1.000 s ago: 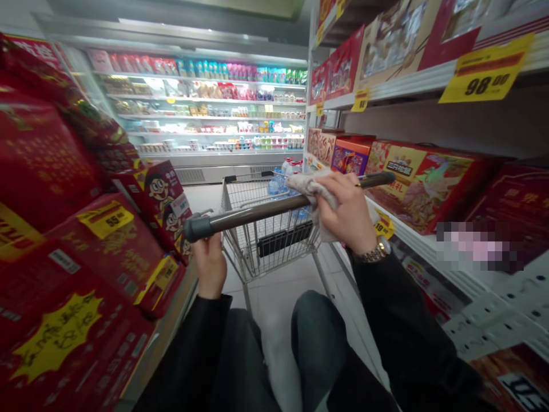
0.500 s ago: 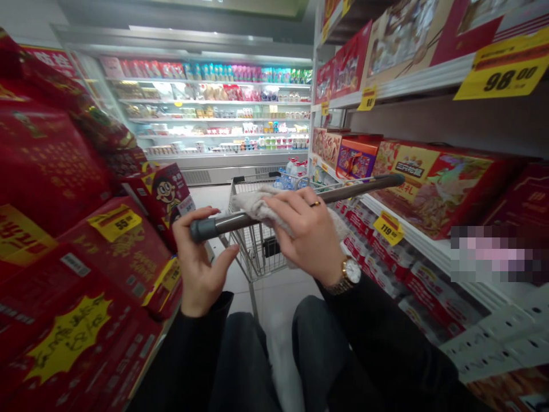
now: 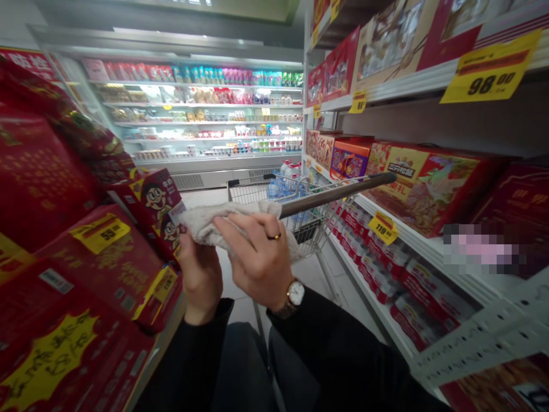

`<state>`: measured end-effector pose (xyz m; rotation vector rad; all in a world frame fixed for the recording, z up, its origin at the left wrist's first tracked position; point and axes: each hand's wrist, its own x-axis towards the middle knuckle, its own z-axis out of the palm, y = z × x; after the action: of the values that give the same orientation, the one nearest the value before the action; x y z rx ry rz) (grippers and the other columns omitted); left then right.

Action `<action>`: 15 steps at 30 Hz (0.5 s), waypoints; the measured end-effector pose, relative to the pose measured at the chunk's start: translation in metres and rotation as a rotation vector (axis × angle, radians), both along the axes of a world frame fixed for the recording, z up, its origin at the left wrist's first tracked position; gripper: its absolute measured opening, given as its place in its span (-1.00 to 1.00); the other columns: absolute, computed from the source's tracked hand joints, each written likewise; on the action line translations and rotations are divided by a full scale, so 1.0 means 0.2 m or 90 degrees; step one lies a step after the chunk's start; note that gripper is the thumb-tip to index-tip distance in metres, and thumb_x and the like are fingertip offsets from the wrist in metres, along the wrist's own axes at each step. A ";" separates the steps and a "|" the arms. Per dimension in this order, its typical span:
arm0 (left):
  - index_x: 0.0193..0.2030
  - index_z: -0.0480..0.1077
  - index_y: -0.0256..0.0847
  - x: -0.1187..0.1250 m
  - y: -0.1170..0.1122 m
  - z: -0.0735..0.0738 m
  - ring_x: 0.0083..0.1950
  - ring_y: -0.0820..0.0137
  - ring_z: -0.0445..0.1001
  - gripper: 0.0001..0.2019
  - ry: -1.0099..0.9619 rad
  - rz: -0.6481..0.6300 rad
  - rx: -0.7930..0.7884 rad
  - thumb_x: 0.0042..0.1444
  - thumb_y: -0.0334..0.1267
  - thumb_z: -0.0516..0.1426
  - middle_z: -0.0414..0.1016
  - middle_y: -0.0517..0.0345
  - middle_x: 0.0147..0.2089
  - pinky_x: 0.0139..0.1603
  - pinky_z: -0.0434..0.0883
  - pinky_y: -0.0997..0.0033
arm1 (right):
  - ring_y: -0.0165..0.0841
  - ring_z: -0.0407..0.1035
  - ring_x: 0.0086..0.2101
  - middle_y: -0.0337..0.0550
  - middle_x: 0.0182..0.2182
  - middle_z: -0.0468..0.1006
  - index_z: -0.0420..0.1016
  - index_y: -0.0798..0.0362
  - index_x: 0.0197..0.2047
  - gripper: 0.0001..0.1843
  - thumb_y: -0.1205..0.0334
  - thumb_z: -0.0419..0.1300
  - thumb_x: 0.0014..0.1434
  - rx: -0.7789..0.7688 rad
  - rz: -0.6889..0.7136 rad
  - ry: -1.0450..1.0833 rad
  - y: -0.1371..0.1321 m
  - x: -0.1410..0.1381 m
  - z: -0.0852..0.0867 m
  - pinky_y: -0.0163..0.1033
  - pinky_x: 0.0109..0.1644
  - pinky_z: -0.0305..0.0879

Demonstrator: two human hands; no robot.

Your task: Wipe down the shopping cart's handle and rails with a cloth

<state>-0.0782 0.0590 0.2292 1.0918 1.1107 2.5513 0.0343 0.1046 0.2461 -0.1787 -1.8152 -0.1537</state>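
Observation:
A light grey cloth [image 3: 201, 220] is draped over the left part of the shopping cart's handle [image 3: 334, 194]. Pressing it onto the bar is my right hand [image 3: 261, 257], its fingers closed over the cloth, with a ring and a wristwatch [image 3: 295, 292] on that side. At the handle's left end, my left hand [image 3: 201, 280] is curled around the bar under the cloth; some of its fingers and the bar's tip are hidden. The wire shopping cart [image 3: 309, 232] stands just beyond both hands.
Red gift boxes [image 3: 94, 252] are stacked close on the left. A white shelf [image 3: 454, 257] with boxed goods and price tags runs along the right. Several water bottles [image 3: 278, 186] stand past the cart, before a lit refrigerated display [image 3: 206, 163].
My right hand has slid left along the handle with the cloth, close to my left hand. The cloth now covers the bar's left end, which was bare before.

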 end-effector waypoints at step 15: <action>0.14 0.49 -0.11 0.05 -0.08 0.01 0.41 0.16 0.37 -0.67 0.189 0.060 -0.044 0.34 -0.09 0.09 0.50 0.03 0.23 0.55 0.23 0.10 | -0.07 0.43 0.12 -0.03 0.14 0.60 0.39 -0.14 0.41 -0.47 0.24 0.15 0.41 -0.003 -0.054 0.249 0.25 -0.02 -0.27 0.09 0.20 0.45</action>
<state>-0.0688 0.0437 0.2304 1.4678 1.3376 2.4526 0.0308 0.1540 0.1924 -0.2702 -1.4192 -0.1616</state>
